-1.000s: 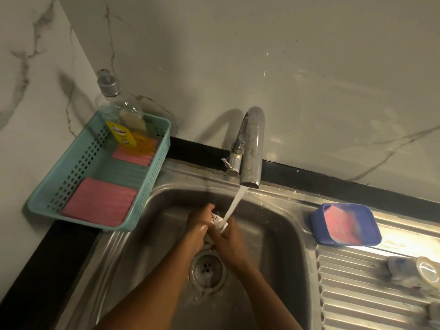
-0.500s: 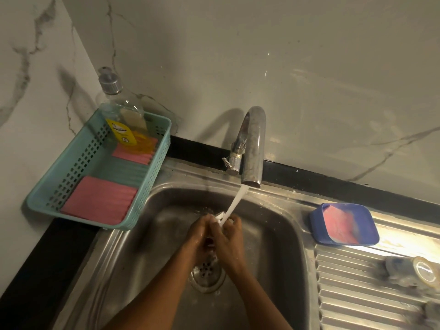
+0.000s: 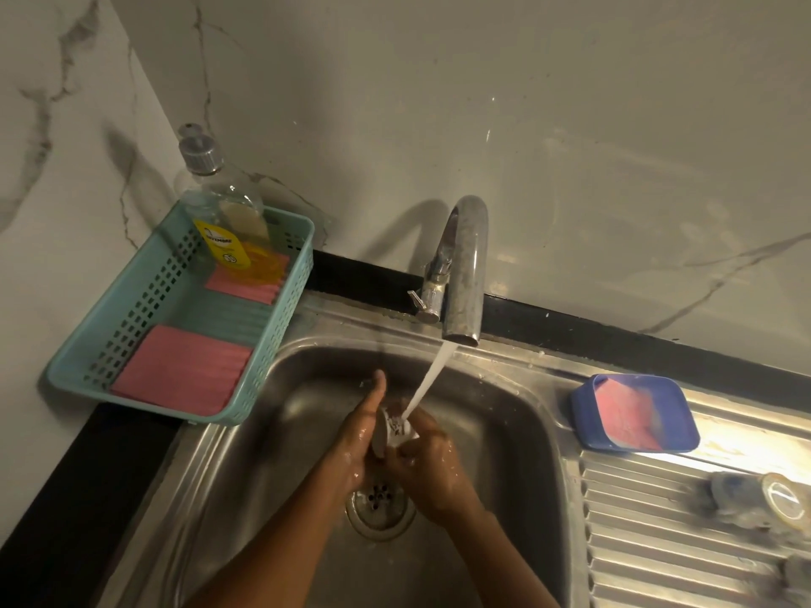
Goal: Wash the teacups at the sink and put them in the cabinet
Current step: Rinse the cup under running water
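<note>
Under the tap point(image 3: 465, 274) (running), left hand point(image 3: 355, 443) and right hand point(image 3: 432, 465) hold teacup point(image 3: 392, 433).

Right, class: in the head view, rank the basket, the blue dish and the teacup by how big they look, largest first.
1. basket
2. blue dish
3. teacup, clearly the smallest, though partly covered

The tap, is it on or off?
On: a stream pours from the tap onto the teacup held by the left hand and right hand.
</note>
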`<state>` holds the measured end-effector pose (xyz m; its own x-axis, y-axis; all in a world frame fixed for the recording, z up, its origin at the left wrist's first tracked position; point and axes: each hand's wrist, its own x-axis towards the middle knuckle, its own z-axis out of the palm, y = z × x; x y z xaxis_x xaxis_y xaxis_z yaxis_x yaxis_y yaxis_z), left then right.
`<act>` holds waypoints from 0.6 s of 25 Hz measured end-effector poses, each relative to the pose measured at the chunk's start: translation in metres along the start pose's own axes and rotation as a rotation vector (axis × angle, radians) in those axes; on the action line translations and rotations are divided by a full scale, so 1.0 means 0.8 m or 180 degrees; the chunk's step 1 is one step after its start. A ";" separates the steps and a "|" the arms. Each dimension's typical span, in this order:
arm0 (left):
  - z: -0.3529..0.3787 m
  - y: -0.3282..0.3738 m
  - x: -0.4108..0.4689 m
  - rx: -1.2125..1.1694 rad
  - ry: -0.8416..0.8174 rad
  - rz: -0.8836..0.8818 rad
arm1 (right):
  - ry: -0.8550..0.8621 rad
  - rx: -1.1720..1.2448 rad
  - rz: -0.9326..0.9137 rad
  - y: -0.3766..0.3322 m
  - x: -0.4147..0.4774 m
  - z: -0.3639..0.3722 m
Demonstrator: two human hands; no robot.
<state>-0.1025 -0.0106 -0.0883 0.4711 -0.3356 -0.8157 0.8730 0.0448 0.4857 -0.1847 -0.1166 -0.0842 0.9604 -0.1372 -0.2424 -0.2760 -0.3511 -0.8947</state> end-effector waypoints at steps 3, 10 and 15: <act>0.001 -0.001 0.003 0.0210 0.0079 0.0289 | 0.0211 -0.0671 -0.0415 0.011 -0.009 0.008; 0.013 -0.010 0.002 -0.0119 0.0228 0.0268 | 0.0705 0.0411 0.0453 -0.009 -0.009 0.013; 0.028 -0.008 -0.007 0.0068 0.0185 0.0369 | 0.0603 0.1591 0.1435 0.012 0.016 -0.004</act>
<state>-0.1135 -0.0302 -0.0801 0.5757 -0.2743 -0.7702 0.8097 0.0600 0.5838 -0.1752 -0.1248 -0.0950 0.7206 -0.3446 -0.6016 -0.5520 0.2400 -0.7986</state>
